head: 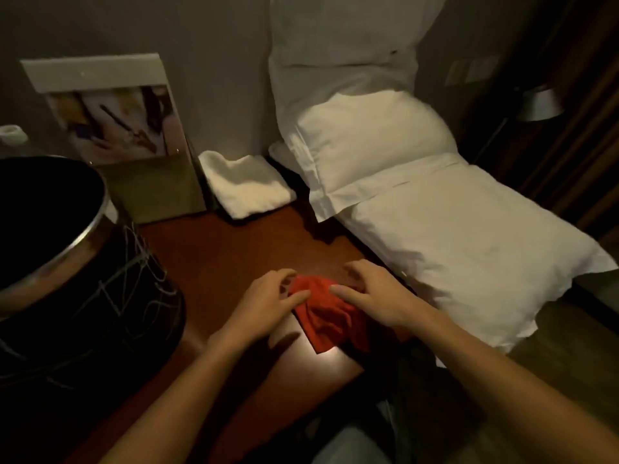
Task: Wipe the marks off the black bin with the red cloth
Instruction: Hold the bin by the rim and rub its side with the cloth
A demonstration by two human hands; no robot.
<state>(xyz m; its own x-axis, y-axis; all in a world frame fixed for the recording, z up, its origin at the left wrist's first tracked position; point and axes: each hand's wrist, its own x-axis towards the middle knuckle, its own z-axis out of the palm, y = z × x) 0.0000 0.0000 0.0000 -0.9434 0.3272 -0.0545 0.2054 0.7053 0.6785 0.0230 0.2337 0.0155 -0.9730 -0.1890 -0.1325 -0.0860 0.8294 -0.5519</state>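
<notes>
The red cloth [326, 316] lies crumpled on the brown table [214, 262], near its front edge. My left hand [268, 303] touches the cloth's left side with relaxed, spread fingers. My right hand [375, 296] rests on the cloth's right side, fingers spread and slightly bent. The black bin [83, 296] stands at the left of the table. It has a shiny metal rim and pale scribbled marks across its dark side. Both hands are well to the right of the bin.
A folded white towel [248, 185] lies at the back of the table beside a leaning picture board [117, 122]. White pillows [418, 202] are stacked on the right against the wall. A lamp [539, 102] stands at the far right.
</notes>
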